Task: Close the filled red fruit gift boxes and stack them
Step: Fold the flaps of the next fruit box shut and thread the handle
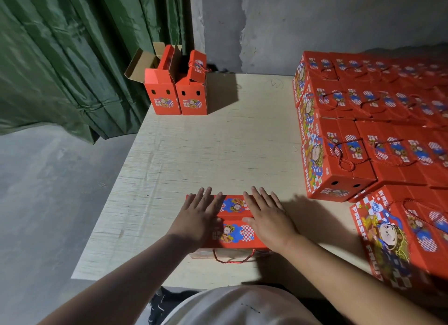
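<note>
Both hands, left (197, 218) and right (268, 216), press flat with straight fingers on a red gift box (234, 224) at the worktop's (206, 155) near edge. Stacked boxes (378, 140) at right read "FRESH FRUIT".

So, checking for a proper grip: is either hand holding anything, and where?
Nothing is held. The left hand and right hand press flat on the red box top.

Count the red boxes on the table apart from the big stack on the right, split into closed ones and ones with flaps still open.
Closed box under both hands: 1
Open-flapped boxes at far left: 2
Total: 3
</note>
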